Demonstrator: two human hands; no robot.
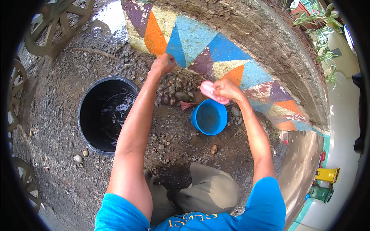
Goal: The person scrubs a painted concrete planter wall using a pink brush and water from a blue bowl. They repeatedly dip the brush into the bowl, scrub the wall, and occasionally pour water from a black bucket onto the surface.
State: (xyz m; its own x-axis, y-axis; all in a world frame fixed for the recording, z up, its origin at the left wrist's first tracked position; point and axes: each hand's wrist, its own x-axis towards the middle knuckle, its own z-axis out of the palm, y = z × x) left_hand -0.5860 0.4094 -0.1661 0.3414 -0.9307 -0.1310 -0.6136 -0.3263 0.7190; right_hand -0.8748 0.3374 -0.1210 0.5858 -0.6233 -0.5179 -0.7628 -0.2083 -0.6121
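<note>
My right hand (pixel 227 89) grips a pink oval brush (pixel 207 87), its exact kind unclear, just above the rim of a small blue bucket (pixel 223 127). Cloudy water stands in that bucket. My left hand (pixel 164 64) is curled in front of the low painted wall (pixel 199 40), above the ground; whether it holds anything cannot be seen. Left of my left forearm stands a large black tub (pixel 89 121) with water in its bottom, partly hidden by the arm.
Pebbles (pixel 173 89) and a dry reddish leaf (pixel 187 105) lie between the containers. Openwork blocks (pixel 53 31) line the left side. Potted plants (pixel 309 17) are at the upper right; a yellow bin (pixel 326 175) and a green bin (pixel 320 193) stand at the far right.
</note>
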